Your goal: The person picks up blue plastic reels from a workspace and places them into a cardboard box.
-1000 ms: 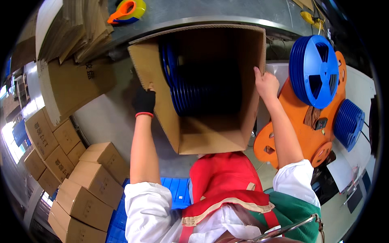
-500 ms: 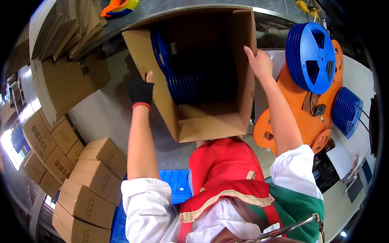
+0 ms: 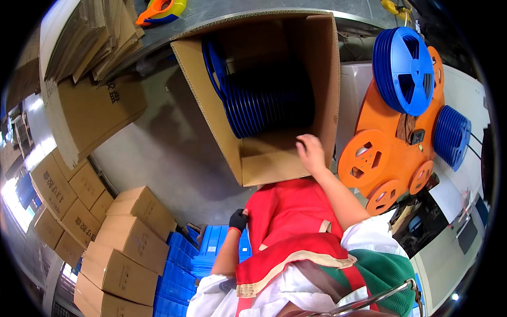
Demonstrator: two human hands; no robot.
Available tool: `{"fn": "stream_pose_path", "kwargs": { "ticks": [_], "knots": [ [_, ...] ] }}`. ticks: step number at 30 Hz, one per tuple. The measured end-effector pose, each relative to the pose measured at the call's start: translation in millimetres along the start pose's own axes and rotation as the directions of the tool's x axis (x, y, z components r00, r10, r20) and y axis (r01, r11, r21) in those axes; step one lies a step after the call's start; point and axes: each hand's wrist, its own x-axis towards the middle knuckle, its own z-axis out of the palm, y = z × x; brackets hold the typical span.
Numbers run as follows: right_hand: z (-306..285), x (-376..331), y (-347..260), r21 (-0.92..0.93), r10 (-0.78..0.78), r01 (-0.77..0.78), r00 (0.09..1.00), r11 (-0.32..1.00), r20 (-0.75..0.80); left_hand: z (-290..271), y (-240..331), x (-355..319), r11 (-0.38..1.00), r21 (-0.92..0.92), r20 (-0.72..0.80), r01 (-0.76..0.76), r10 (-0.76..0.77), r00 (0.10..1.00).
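Note:
An open cardboard box (image 3: pixel 272 169) stands in front of me, tilted somewhat. Inside it is a row of blue plastic reels (image 3: pixel 253 113), the far part lost in shadow. My right hand (image 3: pixel 311 151) reaches over the box's near right part, fingers spread and holding nothing. My left hand (image 3: pixel 238 219), in a black fingerless glove with a red cuff, is down by the left edge of my red apron (image 3: pixel 285 211). Its fingers are curled in, and what they hold, if anything, is hidden.
An orange rack (image 3: pixel 393 142) carrying stacked blue reels (image 3: pixel 412 71) stands to the right. Closed cartons (image 3: pixel 124 264) are piled at lower left beside blue crates (image 3: pixel 174 269). Flattened cardboard (image 3: pixel 79 37) leans at upper left. A tape dispenser (image 3: pixel 158 11) lies on the grey bench (image 3: pixel 211 16).
Both hands have let go of the box sides. The left has dropped down beside my apron; the right has moved down and left over the box. The box appears slightly further right.

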Motion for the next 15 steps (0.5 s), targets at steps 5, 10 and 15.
{"fn": "stream_pose_path", "kwargs": {
  "ticks": [5, 10, 15],
  "knots": [
    [87, 28, 3, -0.005, 0.212, -0.218, 0.944, 0.976, 0.251, 7, 88, -18, 0.971, -0.058, -0.119, -0.232, 0.224, 0.967],
    [165, 77, 8, -0.289, 0.456, -0.382, 0.851, 0.878, 0.261, 0, 128, -19, 0.955, -0.108, -0.149, -0.275, 0.258, 0.955],
    [195, 95, 19, -0.368, 0.512, -0.404, 0.815, 0.838, 0.273, -6, 157, -23, 0.935, -0.093, -0.150, -0.343, 0.328, 0.933]
  ]
}}
